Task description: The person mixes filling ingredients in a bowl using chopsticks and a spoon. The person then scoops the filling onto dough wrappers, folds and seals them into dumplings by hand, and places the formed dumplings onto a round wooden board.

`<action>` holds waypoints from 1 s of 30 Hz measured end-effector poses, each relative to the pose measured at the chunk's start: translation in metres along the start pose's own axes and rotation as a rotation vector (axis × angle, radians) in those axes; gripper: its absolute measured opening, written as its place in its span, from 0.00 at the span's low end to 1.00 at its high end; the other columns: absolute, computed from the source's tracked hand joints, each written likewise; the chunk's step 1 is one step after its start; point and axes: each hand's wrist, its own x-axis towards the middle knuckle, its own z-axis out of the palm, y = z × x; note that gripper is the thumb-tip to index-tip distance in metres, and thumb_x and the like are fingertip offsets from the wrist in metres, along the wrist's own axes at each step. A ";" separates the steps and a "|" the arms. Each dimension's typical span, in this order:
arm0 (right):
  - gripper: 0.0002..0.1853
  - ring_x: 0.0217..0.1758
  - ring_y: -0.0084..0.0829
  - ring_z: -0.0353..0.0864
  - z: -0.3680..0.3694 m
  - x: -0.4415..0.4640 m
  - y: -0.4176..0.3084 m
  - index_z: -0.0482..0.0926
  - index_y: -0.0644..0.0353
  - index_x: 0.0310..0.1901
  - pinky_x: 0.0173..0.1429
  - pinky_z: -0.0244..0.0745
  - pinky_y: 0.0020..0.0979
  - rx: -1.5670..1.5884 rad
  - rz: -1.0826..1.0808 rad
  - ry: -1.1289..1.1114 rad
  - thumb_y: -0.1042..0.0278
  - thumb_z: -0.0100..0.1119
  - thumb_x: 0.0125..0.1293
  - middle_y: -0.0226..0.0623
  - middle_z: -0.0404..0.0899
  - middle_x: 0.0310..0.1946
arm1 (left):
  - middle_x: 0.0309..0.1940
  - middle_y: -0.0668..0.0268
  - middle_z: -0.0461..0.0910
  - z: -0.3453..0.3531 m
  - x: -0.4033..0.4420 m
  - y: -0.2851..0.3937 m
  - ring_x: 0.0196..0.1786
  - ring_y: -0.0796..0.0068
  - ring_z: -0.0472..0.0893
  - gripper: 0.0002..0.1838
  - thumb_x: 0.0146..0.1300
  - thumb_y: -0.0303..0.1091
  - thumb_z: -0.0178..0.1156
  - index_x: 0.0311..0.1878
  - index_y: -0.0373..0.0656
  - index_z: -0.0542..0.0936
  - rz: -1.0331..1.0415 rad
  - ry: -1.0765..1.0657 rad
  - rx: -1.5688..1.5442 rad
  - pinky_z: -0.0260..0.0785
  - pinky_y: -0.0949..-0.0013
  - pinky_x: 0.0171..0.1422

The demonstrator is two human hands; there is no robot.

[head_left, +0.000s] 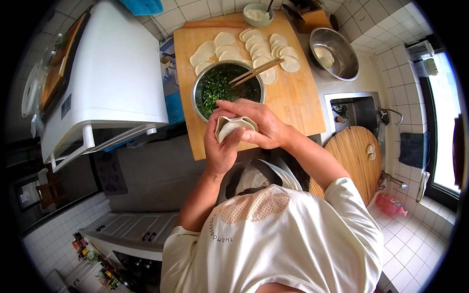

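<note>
A round dough wrapper (236,125) is cupped between my hands, curved up at its edges. My left hand (218,149) supports it from the near left, with the thumb against the dough. My right hand (262,120) closes round its far and right side, fingers pinching the rim. Whether filling lies inside is hidden. Just beyond my hands stands a metal bowl (254,92) with chopped green filling (213,92). A pair of chopsticks (256,72) rests across the bowl's right rim. Several flat wrappers (257,47) lie overlapped behind it on the wooden board (298,105).
A rolling pin (215,24) and a small bowl of white stuff (258,15) stand at the back. To the right are a steel basin (337,61) with dough, a sink (364,110) and a round slatted board (349,156) bearing small pale pieces. A white appliance (112,73) is at left.
</note>
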 end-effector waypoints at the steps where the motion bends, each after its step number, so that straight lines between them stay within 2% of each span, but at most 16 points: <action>1: 0.41 0.44 0.45 0.74 0.001 0.000 0.000 0.63 0.70 0.59 0.50 0.67 0.37 0.001 0.000 -0.001 0.37 0.46 0.60 0.49 0.75 0.43 | 0.39 0.68 0.72 0.001 0.000 0.001 0.41 0.82 0.73 0.15 0.61 0.34 0.59 0.46 0.38 0.68 0.036 -0.016 0.037 0.65 0.78 0.47; 5: 0.31 0.43 0.45 0.75 0.007 0.000 -0.002 0.64 0.70 0.59 0.50 0.68 0.37 -0.070 -0.034 0.054 0.48 0.43 0.66 0.47 0.76 0.43 | 0.41 0.67 0.72 -0.001 -0.006 0.005 0.42 0.82 0.72 0.14 0.63 0.35 0.56 0.47 0.38 0.68 0.008 -0.019 0.097 0.65 0.78 0.46; 8: 0.25 0.44 0.45 0.75 0.008 0.000 -0.005 0.66 0.69 0.58 0.50 0.68 0.37 -0.100 -0.046 0.069 0.55 0.42 0.68 0.48 0.75 0.46 | 0.45 0.66 0.69 0.000 -0.012 0.005 0.44 0.82 0.71 0.19 0.66 0.40 0.51 0.52 0.37 0.66 -0.052 -0.005 -0.082 0.66 0.77 0.49; 10: 0.23 0.45 0.45 0.75 0.011 0.000 -0.004 0.67 0.68 0.57 0.51 0.68 0.37 -0.118 -0.058 0.070 0.58 0.42 0.68 0.48 0.74 0.47 | 0.44 0.66 0.70 -0.002 -0.014 0.007 0.44 0.81 0.72 0.19 0.68 0.40 0.46 0.53 0.36 0.66 -0.076 -0.008 -0.010 0.67 0.76 0.50; 11: 0.21 0.46 0.46 0.75 0.014 0.001 -0.001 0.68 0.67 0.56 0.51 0.69 0.36 -0.154 -0.124 0.140 0.62 0.45 0.67 0.49 0.74 0.47 | 0.44 0.66 0.70 -0.001 -0.014 0.008 0.44 0.81 0.72 0.19 0.68 0.40 0.46 0.53 0.36 0.66 -0.075 -0.005 -0.010 0.67 0.76 0.50; 12: 0.19 0.48 0.46 0.75 0.016 0.002 0.000 0.70 0.65 0.55 0.51 0.70 0.36 -0.190 -0.189 0.211 0.66 0.48 0.65 0.49 0.74 0.47 | 0.44 0.66 0.70 0.000 -0.013 0.010 0.44 0.81 0.72 0.19 0.68 0.40 0.46 0.54 0.35 0.65 -0.040 -0.008 0.158 0.67 0.76 0.51; 13: 0.19 0.48 0.46 0.75 0.017 0.002 0.000 0.70 0.65 0.55 0.51 0.70 0.36 -0.188 -0.190 0.209 0.66 0.48 0.65 0.49 0.74 0.47 | 0.43 0.66 0.71 0.001 -0.013 0.011 0.45 0.81 0.72 0.19 0.69 0.39 0.45 0.55 0.35 0.65 -0.005 -0.011 0.326 0.67 0.75 0.51; 15: 0.19 0.51 0.47 0.73 0.018 0.005 -0.001 0.70 0.65 0.54 0.53 0.69 0.36 -0.206 -0.196 0.246 0.66 0.49 0.64 0.50 0.72 0.51 | 0.43 0.66 0.71 0.004 -0.012 0.013 0.45 0.81 0.71 0.18 0.69 0.38 0.44 0.55 0.34 0.66 -0.006 -0.017 0.321 0.65 0.76 0.50; 18: 0.18 0.51 0.46 0.74 0.017 0.006 -0.003 0.71 0.64 0.54 0.53 0.69 0.36 -0.257 -0.191 0.263 0.67 0.49 0.64 0.50 0.72 0.52 | 0.36 0.62 0.75 0.009 -0.008 0.019 0.36 0.77 0.73 0.17 0.67 0.37 0.47 0.52 0.34 0.69 0.128 0.000 0.517 0.66 0.75 0.40; 19: 0.18 0.51 0.46 0.74 0.016 0.006 -0.003 0.71 0.64 0.54 0.53 0.69 0.36 -0.256 -0.192 0.262 0.67 0.49 0.64 0.50 0.72 0.52 | 0.36 0.62 0.75 0.007 -0.007 0.019 0.36 0.77 0.73 0.17 0.67 0.37 0.47 0.52 0.34 0.69 0.128 0.001 0.518 0.66 0.75 0.40; 21: 0.20 0.53 0.47 0.71 0.014 0.005 -0.003 0.68 0.66 0.57 0.56 0.66 0.36 -0.283 -0.137 0.198 0.64 0.43 0.68 0.50 0.70 0.54 | 0.34 0.62 0.77 0.002 -0.004 0.021 0.36 0.77 0.75 0.16 0.68 0.37 0.46 0.49 0.34 0.71 0.097 -0.053 0.516 0.67 0.75 0.40; 25: 0.19 0.53 0.45 0.72 0.011 0.004 -0.008 0.68 0.67 0.57 0.56 0.66 0.34 -0.218 -0.088 0.185 0.65 0.43 0.68 0.49 0.70 0.54 | 0.34 0.62 0.78 -0.002 0.005 0.033 0.38 0.78 0.76 0.16 0.69 0.38 0.44 0.47 0.34 0.73 -0.059 -0.107 0.480 0.68 0.75 0.41; 27: 0.19 0.53 0.40 0.72 0.009 0.005 -0.010 0.68 0.67 0.56 0.55 0.67 0.32 0.006 0.001 0.133 0.65 0.43 0.68 0.48 0.72 0.52 | 0.32 0.66 0.78 -0.006 0.011 0.031 0.34 0.79 0.78 0.18 0.70 0.40 0.42 0.41 0.34 0.75 -0.008 -0.127 0.502 0.71 0.78 0.38; 28: 0.20 0.54 0.34 0.72 0.007 0.004 -0.014 0.68 0.67 0.57 0.55 0.67 0.31 0.177 0.134 0.094 0.63 0.42 0.69 0.44 0.73 0.52 | 0.33 0.65 0.79 -0.013 0.013 0.024 0.35 0.79 0.78 0.19 0.70 0.41 0.40 0.41 0.34 0.75 -0.037 -0.169 0.436 0.72 0.77 0.38; 29: 0.20 0.54 0.34 0.72 0.008 0.003 -0.016 0.68 0.67 0.57 0.55 0.67 0.31 0.177 0.134 0.099 0.63 0.42 0.69 0.44 0.73 0.52 | 0.33 0.65 0.79 -0.014 0.013 0.024 0.35 0.79 0.78 0.19 0.70 0.41 0.40 0.41 0.34 0.75 -0.038 -0.173 0.437 0.72 0.77 0.38; 30: 0.21 0.52 0.29 0.72 0.008 0.002 -0.017 0.68 0.65 0.57 0.48 0.71 0.27 0.315 0.212 0.102 0.59 0.42 0.69 0.40 0.72 0.51 | 0.33 0.63 0.79 -0.014 0.014 0.026 0.36 0.77 0.78 0.20 0.70 0.41 0.41 0.42 0.33 0.75 -0.043 -0.203 0.380 0.72 0.77 0.38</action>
